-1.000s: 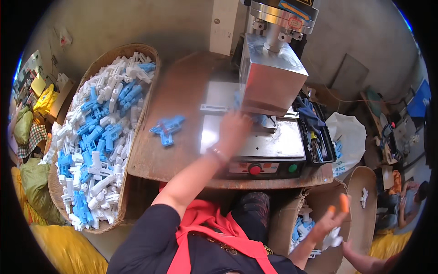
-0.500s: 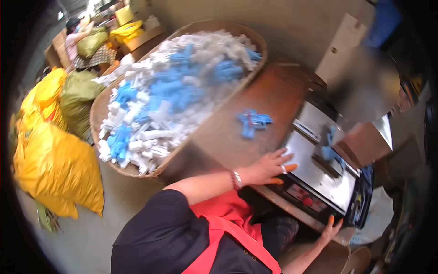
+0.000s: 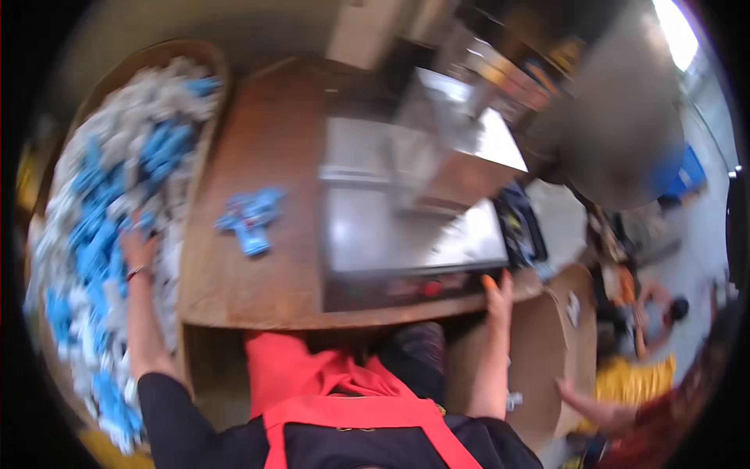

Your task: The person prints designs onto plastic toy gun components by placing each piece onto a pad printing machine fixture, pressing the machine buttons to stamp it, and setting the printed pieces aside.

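My left hand reaches into a long basket heaped with blue and white plastic toy pistols. Motion blurs its fingertips among the pieces, so I cannot make out whether they grip one. On the brown wooden table lies a small blue group of toy pistols. To the right of it stands a machine with a flat metal top and a red knob on its front. My right hand is at the machine's front right corner, fingers apart, an orange cover on one finger.
A boxy metal head sits over the machine's plate. A large rounded grey shape, blurred, hangs at the upper right. A brown bin stands right of the table. Another person's hand shows at lower right, near a yellow sack.
The view has swung to the right. My left hand has moved from the machine's left edge into the basket. My right hand stays by the machine's front right corner.
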Demonstrator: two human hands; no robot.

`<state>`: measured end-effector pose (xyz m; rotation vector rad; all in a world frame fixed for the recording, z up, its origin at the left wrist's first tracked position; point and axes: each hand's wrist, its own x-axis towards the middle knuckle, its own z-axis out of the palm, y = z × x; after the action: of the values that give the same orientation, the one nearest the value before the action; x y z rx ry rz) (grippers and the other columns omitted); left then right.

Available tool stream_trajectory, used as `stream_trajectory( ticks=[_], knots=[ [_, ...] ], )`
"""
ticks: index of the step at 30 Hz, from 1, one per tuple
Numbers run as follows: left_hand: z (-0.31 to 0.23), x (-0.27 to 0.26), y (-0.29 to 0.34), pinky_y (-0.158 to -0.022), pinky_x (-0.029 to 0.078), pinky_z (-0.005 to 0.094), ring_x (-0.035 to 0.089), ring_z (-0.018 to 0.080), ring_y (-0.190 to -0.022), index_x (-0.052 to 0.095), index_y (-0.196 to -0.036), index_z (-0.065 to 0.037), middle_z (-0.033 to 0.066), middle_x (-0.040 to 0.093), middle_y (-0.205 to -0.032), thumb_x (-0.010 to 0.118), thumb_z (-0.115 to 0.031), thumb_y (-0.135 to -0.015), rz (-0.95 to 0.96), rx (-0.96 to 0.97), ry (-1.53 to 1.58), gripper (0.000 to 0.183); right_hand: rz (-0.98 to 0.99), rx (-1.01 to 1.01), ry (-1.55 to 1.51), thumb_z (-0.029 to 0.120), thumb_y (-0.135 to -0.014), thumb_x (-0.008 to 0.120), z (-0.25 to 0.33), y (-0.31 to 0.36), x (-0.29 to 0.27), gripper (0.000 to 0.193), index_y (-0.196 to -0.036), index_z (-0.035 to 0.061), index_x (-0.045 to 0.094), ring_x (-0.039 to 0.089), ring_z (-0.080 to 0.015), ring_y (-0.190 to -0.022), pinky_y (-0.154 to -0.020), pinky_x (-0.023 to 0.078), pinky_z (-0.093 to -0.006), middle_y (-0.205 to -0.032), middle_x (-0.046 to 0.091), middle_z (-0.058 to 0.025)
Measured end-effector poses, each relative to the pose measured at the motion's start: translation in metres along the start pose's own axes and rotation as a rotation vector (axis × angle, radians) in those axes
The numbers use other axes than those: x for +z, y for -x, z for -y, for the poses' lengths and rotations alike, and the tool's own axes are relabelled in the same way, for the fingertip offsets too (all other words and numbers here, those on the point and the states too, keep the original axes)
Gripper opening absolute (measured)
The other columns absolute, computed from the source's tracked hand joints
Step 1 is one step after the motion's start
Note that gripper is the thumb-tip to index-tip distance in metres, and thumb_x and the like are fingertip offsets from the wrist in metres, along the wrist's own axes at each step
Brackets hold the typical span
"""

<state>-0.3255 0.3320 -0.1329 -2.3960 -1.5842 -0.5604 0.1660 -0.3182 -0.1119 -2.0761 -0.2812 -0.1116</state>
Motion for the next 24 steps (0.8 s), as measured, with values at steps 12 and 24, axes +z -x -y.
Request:
stream_trajectory(
  ticks=[12, 24],
  knots=[
    [-0.326, -0.222, 0.018, -0.070, 0.049, 0.0310, 0.060, 0.0170, -0.083, 0.061, -0.113, -0.001, 0.0077, 0.063, -0.095, 0.063, -0.012, -0.083, 0.524, 0.344, 1.193, 0.031, -0.120, -0.413, 0.017, 0.001, -0.089, 0.051, 0.106, -0.024, 0.008, 0.027, -0.113, -0.0024, 0.061, 0.051, -0.0282, -0.116, -0.101, 0.038, -0.0356, -0.120, 0.058, -0.0152],
    [-0.375, -0.194, 0.094, -0.102, 0.038, 0.0414, 0.051, 0.0365, -0.119, 0.044, -0.129, 0.007, 0.0283, 0.052, -0.126, 0.049, -0.014, -0.088, 0.097, 0.207, 1.161, 0.046, 0.279, -0.468, -0.600, 0.007, -0.090, 0.062, 0.145, -0.100, 0.124, 0.025, -0.113, -0.0019, 0.057, 0.057, -0.0179, -0.099, -0.088, 0.046, -0.0293, -0.107, 0.061, -0.0090]
  ],
)
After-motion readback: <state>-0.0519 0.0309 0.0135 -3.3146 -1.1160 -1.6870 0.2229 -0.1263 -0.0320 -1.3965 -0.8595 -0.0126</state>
